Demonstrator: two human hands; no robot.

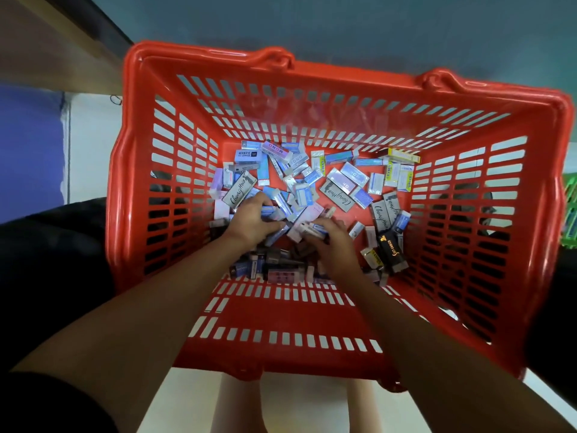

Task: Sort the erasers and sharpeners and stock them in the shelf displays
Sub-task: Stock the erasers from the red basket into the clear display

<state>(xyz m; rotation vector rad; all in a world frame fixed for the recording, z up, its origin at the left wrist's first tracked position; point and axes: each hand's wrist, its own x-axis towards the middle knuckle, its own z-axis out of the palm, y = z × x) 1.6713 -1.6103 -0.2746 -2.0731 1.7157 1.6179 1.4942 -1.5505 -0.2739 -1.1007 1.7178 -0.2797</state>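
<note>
A red plastic basket (315, 332) with slotted walls stands below me. Its floor is strewn with several small boxed erasers (340, 179) in blue, pink, white, yellow and black sleeves. Both my arms reach down into it. My left hand (253, 218) is down in the pile with its fingers curled round a few blue and white erasers (274, 210). My right hand (331, 237) lies just to its right, fingers curled over a pale eraser (315, 228) at the pile's middle. A black eraser box (390, 248) sits to the right.
The basket rests on a pale floor (93, 145). A wooden shelf edge (62, 48) runs at the upper left, and a grey-blue surface (343, 26) lies beyond the basket. A green object (571, 214) shows at the right edge. Dark clothing flanks the basket on both sides.
</note>
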